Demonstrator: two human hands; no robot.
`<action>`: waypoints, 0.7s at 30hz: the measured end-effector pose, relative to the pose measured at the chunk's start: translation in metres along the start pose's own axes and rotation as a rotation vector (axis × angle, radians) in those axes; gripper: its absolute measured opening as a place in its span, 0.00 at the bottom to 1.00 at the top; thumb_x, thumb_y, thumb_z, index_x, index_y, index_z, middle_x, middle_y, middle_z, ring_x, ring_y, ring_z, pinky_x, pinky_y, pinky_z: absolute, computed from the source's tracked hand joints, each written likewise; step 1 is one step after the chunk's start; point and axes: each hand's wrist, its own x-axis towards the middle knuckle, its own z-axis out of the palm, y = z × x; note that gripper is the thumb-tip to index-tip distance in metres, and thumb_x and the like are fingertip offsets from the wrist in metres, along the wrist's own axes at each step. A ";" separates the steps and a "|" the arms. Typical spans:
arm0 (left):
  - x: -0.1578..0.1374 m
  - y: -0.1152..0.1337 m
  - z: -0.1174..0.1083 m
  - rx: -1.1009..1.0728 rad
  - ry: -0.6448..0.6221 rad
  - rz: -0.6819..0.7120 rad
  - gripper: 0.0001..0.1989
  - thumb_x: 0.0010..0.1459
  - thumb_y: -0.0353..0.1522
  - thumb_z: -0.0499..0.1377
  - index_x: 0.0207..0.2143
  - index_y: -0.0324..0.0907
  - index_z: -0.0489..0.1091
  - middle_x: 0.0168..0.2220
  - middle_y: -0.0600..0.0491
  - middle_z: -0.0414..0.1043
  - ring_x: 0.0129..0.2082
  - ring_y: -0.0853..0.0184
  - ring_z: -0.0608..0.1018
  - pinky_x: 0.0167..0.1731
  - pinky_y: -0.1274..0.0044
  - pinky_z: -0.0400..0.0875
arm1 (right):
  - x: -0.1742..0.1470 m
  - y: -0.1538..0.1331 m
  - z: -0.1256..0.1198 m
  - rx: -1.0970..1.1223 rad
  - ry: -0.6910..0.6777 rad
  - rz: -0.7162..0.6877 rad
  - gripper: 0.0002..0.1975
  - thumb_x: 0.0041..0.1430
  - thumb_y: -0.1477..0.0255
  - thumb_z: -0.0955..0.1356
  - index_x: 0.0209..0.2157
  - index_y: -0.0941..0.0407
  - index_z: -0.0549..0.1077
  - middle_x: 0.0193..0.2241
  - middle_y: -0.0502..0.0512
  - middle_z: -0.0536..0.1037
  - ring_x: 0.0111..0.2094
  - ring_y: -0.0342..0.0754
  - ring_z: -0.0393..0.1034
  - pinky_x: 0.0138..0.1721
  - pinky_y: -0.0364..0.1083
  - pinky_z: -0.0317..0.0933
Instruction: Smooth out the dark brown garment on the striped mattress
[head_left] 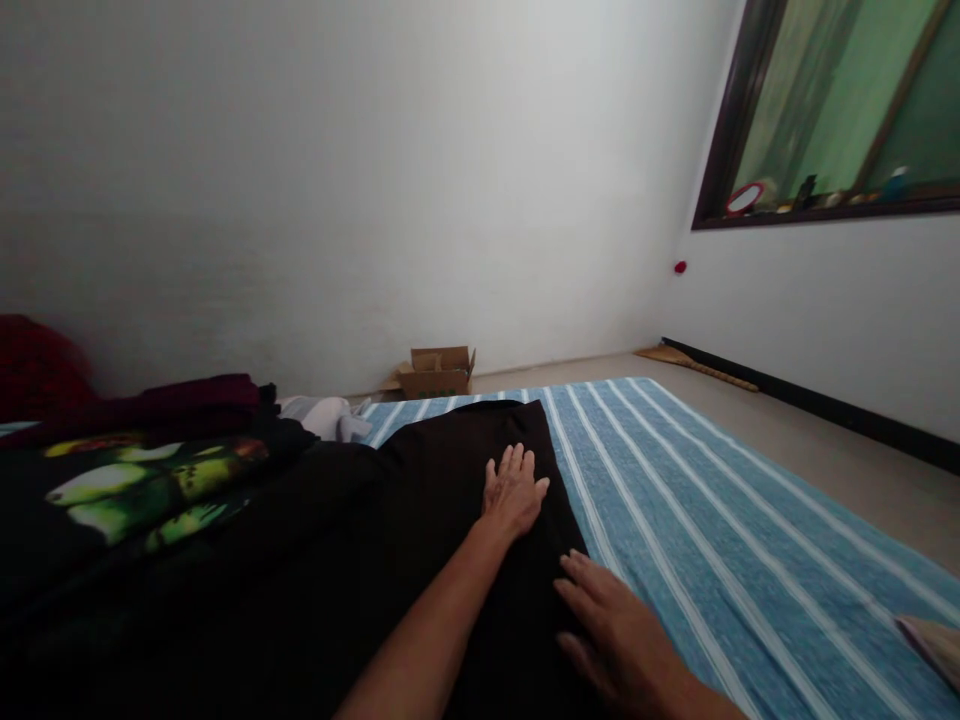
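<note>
the left hand lies flat, fingers together and stretched out, palm down on a black garment; the right hand rests nearer the camera, fingers loosely spread, on the garment's right edge; the garment is laid over a blue striped sheet; a pile of dark clothes sits to the left; a cardboard box stands by the wall
</note>
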 end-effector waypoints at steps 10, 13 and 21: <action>-0.121 0.014 0.013 -0.064 -0.127 0.082 0.33 0.60 0.47 0.40 0.61 0.36 0.51 0.64 0.45 0.43 0.64 0.59 0.44 0.59 0.59 0.42 | -0.071 -0.055 0.011 -0.408 0.383 -0.402 0.14 0.62 0.70 0.59 0.49 0.53 0.67 0.42 0.53 0.76 0.44 0.46 0.70 0.46 0.43 0.61; -0.125 0.015 0.014 -0.086 -0.138 0.078 0.32 0.60 0.47 0.41 0.60 0.37 0.52 0.64 0.45 0.44 0.63 0.59 0.45 0.59 0.59 0.41 | -0.076 -0.060 0.012 -0.419 0.351 -0.382 0.17 0.64 0.68 0.57 0.51 0.53 0.66 0.44 0.54 0.75 0.44 0.47 0.69 0.43 0.43 0.61; -0.166 0.023 -0.001 -0.156 -0.115 0.033 0.32 0.59 0.46 0.43 0.60 0.37 0.52 0.64 0.43 0.41 0.64 0.59 0.42 0.59 0.59 0.39 | -0.089 -0.060 0.023 -0.318 0.252 -0.354 0.35 0.57 0.50 0.58 0.60 0.57 0.55 0.49 0.61 0.71 0.50 0.55 0.64 0.46 0.49 0.57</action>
